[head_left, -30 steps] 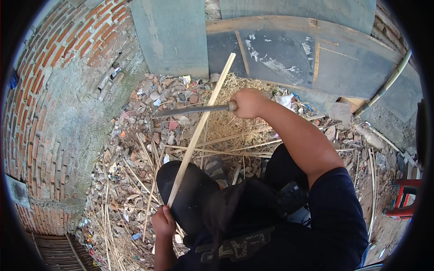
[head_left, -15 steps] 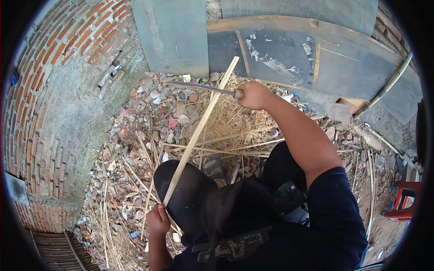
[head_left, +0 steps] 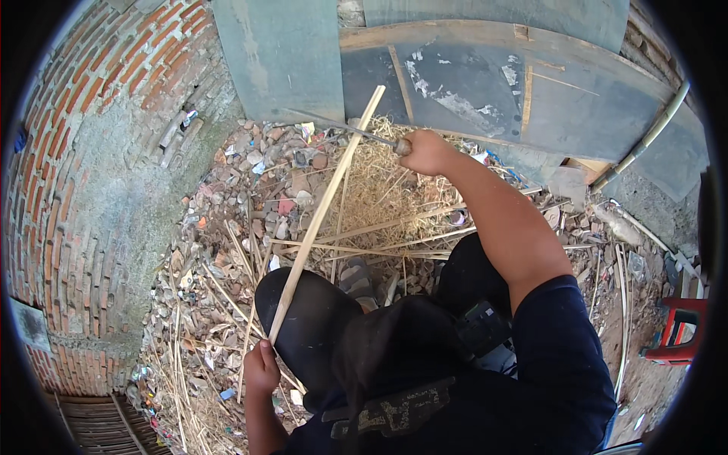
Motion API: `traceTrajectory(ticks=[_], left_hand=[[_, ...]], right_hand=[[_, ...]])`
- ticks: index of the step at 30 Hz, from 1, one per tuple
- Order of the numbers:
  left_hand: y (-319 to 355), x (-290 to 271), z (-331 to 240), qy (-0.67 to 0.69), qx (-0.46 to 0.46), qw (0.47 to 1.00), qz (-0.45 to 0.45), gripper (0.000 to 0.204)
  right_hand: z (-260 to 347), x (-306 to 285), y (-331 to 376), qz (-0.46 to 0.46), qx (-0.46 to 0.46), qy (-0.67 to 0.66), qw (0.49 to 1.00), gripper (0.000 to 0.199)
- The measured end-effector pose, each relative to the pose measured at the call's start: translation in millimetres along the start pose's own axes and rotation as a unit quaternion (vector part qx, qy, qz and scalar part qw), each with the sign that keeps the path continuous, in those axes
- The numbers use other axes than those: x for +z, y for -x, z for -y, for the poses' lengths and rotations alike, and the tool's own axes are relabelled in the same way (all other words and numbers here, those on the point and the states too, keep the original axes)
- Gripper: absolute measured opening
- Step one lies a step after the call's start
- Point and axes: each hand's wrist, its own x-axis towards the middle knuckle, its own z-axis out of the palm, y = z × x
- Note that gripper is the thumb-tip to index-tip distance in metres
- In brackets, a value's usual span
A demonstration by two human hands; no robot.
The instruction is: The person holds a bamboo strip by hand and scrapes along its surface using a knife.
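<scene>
A long pale bamboo strip (head_left: 327, 205) slants away from me across my left thigh. Its near end is pinched in my left hand (head_left: 262, 367), beside the knee. My right hand (head_left: 429, 153) is wrapped round the wooden handle of a long-bladed knife (head_left: 385, 141), out at arm's length. The narrow blade points left and crosses the strip a little below its far end. It appears to touch the strip, though the exact contact is too small to make out.
Fine shavings (head_left: 383, 189) and loose bamboo strips (head_left: 379, 250) lie over stony rubble (head_left: 220, 235). A brick wall (head_left: 98, 189) rises at left, grey panels (head_left: 470, 91) stand ahead, and a bamboo pole (head_left: 644, 140) leans at right. A red plastic stool (head_left: 677, 334) sits far right.
The blade has tilted, its tip now pointing farther away from me. The strip's far end has shifted slightly left and away; both hands keep their holds. The whole view has shifted a little.
</scene>
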Motion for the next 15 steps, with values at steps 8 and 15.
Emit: traceTrajectory(ticks=[8, 15], left_hand=[[2, 9, 1, 0.051, -0.005, 0.999, 0.006, 0.059], [-1, 7, -8, 0.0, 0.018, 1.0, -0.021, 0.055]], right_hand=[[68, -5, 29, 0.143, -0.12, 0.053, 0.981, 0.021], [39, -3, 1, 0.107, 0.009, -0.012, 0.994, 0.027]])
